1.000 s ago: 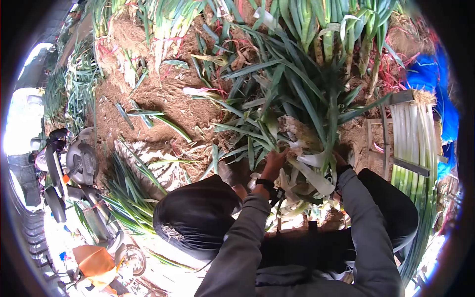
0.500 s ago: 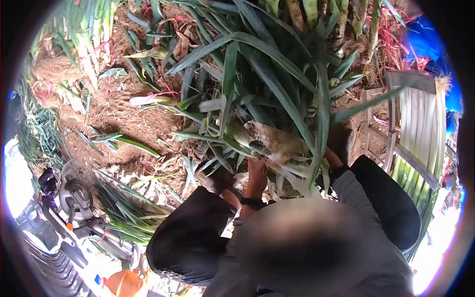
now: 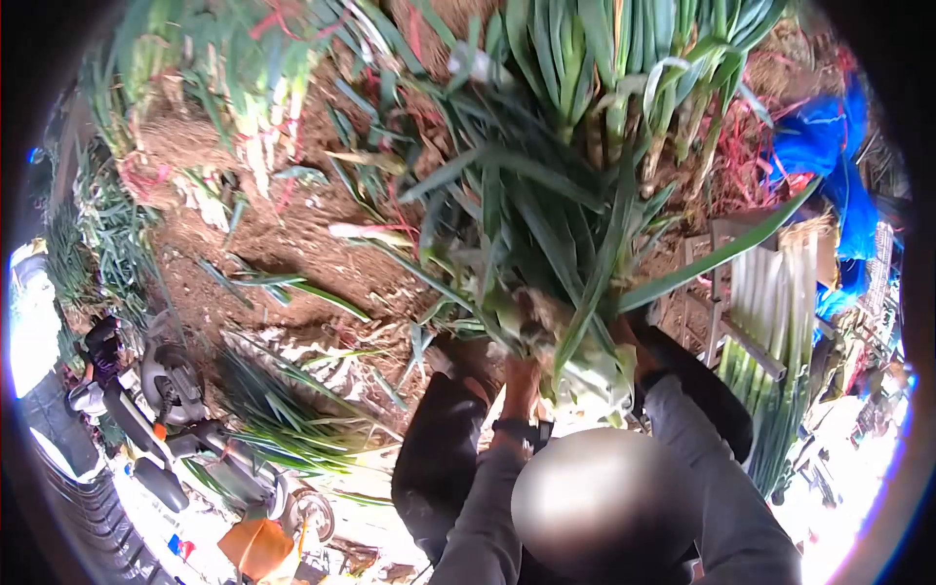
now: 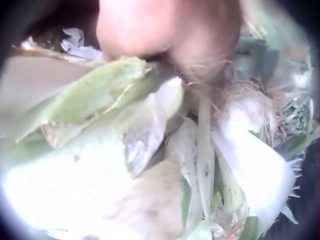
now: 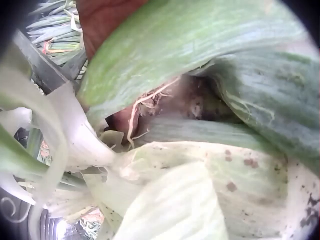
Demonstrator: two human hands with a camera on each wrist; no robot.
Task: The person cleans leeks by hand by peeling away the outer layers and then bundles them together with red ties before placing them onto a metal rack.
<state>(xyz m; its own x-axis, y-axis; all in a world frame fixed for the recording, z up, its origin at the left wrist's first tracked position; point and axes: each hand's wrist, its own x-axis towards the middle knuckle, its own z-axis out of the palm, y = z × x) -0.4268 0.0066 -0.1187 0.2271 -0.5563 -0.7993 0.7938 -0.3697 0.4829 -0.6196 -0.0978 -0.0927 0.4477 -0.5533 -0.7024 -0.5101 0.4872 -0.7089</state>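
Leafy green onions (image 3: 546, 214) lie in a loose heap before the person, roots and pale stalks toward the body. At their near end, the left hand (image 3: 520, 382) grips the stalks; in the left wrist view its curled fingers (image 4: 170, 35) hold them beside fine roots (image 4: 250, 102) and torn pale sheaths (image 4: 255, 170). The right hand (image 3: 636, 357) is at the right side of the same stalks. In the right wrist view, that hand (image 5: 107, 22) is wrapped around broad green leaves (image 5: 165, 55), which hide most of its fingers. Loose pale sheaths (image 5: 175, 200) hang below.
A metal frame (image 3: 746, 346) with white stalks (image 3: 775, 292) stands at the right beside blue cloth (image 3: 814, 141). Upright bundles (image 3: 624, 58) line the back. At the left are more green leaves (image 3: 283, 400), a scooter-like machine (image 3: 171, 380) and an orange object (image 3: 255, 548).
The head view has shifted. Both knees have moved closer together. Leaves around the held stalks have shifted, and one long leaf now slants up to the right. Both hands stay at the stalks.
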